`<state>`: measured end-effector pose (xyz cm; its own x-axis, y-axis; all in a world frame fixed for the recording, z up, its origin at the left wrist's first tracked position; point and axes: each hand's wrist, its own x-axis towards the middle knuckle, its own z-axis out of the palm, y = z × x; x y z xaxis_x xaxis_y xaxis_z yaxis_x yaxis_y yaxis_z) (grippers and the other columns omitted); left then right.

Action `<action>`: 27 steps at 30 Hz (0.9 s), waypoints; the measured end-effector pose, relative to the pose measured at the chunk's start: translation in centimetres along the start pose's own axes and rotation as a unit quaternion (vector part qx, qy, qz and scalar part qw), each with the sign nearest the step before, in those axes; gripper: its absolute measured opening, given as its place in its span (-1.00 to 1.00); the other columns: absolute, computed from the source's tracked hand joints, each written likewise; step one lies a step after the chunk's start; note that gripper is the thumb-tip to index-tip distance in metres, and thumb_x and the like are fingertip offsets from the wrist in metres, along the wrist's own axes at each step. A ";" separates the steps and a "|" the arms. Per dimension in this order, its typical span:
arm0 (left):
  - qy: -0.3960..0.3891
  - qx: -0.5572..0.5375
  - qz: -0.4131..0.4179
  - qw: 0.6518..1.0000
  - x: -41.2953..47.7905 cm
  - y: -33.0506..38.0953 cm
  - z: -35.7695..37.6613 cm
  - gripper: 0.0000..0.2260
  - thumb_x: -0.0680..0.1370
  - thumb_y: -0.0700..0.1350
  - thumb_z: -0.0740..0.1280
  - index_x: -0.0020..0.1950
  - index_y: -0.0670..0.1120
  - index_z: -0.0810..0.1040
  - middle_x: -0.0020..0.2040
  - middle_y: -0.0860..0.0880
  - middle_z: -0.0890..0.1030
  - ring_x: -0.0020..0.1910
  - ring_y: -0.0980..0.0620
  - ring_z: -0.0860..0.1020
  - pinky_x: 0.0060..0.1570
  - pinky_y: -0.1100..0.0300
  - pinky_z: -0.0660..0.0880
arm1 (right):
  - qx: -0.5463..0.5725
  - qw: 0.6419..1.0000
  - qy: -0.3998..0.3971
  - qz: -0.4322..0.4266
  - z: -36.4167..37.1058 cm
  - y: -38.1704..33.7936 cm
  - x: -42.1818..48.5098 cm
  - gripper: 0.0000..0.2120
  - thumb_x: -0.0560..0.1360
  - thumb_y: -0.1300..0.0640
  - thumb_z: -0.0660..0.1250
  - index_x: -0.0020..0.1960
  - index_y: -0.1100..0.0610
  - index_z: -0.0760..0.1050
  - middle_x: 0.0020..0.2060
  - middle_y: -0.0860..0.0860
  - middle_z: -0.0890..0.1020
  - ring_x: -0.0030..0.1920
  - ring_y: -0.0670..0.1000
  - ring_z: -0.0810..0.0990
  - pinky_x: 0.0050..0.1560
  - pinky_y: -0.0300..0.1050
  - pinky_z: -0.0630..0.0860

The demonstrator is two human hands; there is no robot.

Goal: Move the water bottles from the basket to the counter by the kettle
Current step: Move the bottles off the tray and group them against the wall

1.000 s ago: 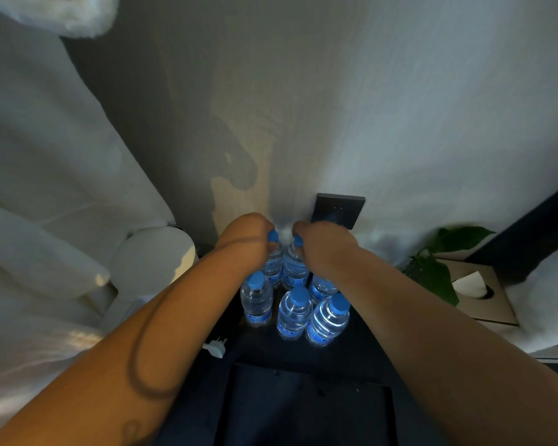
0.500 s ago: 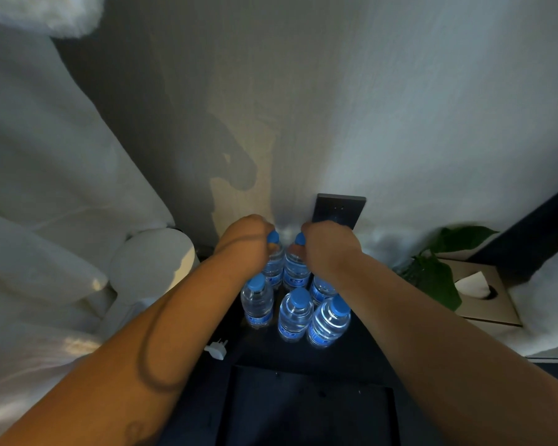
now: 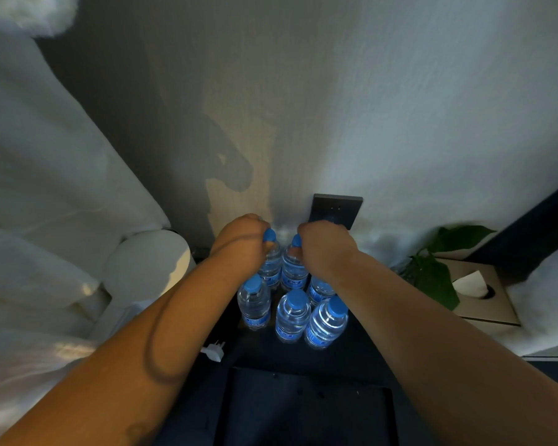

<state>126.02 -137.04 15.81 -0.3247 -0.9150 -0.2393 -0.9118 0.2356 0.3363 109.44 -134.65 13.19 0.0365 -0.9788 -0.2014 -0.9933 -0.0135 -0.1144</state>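
Hands curled: left hand point(image 3: 239, 243) grips left bottle point(image 3: 271, 268), right hand point(image 3: 326, 249) grips right bottle point(image 3: 292, 272), by the necks, near the kettle point(image 3: 145, 262); four bottles point(image 3: 292, 317) already on bench point(image 3: 361, 352), basket unseen.

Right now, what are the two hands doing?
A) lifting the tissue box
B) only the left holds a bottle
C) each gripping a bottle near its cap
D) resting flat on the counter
C: the left hand curls round the left rear bottle near its cap, the right hand round the right rear bottle.
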 end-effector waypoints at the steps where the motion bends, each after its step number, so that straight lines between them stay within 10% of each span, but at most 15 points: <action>1: -0.002 -0.003 -0.001 1.000 -0.1 0.1 -0.1 -0.76 0.65 -0.13 0.34 0.26 -0.21 0.61 0.22 -0.17 0.58 0.17 -0.12 0.57 0.19 0.04 0.51 | 0.002 1.000 -0.003 0.001 -0.1 -0.1 0.0 -0.73 0.64 -0.14 0.32 -0.05 0.05 0.41 -0.20 -0.01 0.47 -0.08 0.08 0.55 0.01 -0.03 0.38; 27: 0.006 -0.002 0.016 1.000 -0.6 0.1 -0.1 -0.74 0.63 -0.08 0.38 0.28 -0.16 0.62 0.21 -0.14 0.58 0.16 -0.10 0.56 0.17 0.10 0.48 | 0.040 0.999 -0.014 0.008 -1.0 -0.2 -1.3 -0.70 0.61 -0.15 0.36 -0.03 0.08 0.46 -0.07 0.07 0.60 -0.04 0.10 0.62 -0.01 0.03 0.59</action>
<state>126.17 -136.51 16.02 -0.3515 -0.9107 -0.2170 -0.8994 0.2642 0.3483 109.47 -133.61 14.42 0.0238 -0.9728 -0.2306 -0.9821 0.0204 -0.1874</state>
